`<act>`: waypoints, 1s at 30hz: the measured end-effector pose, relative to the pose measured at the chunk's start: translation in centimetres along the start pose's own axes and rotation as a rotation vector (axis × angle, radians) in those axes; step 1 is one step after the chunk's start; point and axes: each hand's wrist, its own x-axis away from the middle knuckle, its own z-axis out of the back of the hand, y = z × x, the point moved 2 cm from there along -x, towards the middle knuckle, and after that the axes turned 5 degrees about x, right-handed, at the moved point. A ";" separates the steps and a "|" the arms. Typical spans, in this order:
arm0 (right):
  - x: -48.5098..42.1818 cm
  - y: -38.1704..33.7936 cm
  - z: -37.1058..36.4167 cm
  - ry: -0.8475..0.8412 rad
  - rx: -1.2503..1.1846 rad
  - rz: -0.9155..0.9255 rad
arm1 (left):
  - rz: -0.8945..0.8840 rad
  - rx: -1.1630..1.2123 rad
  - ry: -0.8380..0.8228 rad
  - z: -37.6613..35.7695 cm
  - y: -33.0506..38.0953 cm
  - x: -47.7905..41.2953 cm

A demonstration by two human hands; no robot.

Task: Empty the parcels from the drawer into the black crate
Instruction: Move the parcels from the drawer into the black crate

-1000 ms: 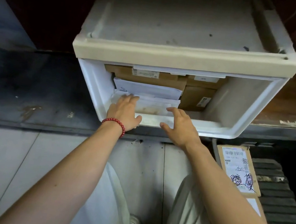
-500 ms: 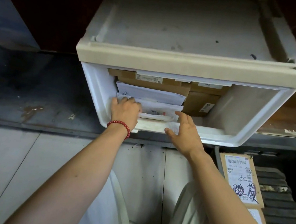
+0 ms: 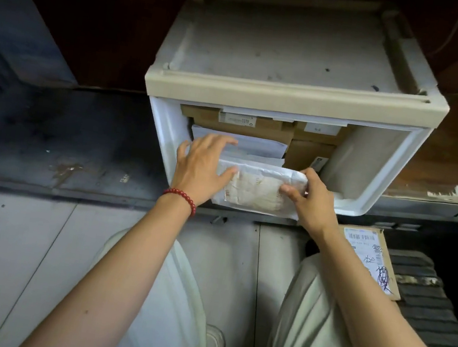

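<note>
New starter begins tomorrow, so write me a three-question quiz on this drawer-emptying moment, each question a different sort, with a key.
1. True or false: the white plastic mailer is gripped by both hands.
2. Which wrist wears the red bead bracelet? A) left B) right
3. Fill in: the labelled cardboard parcel beside the right forearm lies in the black ____.

Key:
1. True: left hand and right hand hold its ends at the front of the drawer.
2. A
3. crate
</note>
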 end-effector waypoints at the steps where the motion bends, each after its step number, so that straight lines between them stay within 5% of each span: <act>1: 0.5 -0.2 0.2 0.017 -0.013 0.015 | 0.028 0.081 0.016 0.7 -0.2 0.3; 5: 1.9 -1.1 1.0 0.109 -0.102 0.037 | 0.168 0.370 0.059 3.0 -0.7 1.9; 10: 2.4 -1.5 0.9 0.095 -0.233 -0.032 | 0.402 0.581 -0.095 4.0 -0.5 3.2; 18: 2.9 -1.5 0.6 0.198 -0.207 -0.162 | 0.330 0.595 -0.002 4.5 -0.6 3.7; 30: 2.2 -0.3 0.9 0.195 -0.142 -0.322 | 0.238 0.436 -0.339 3.5 -0.4 4.1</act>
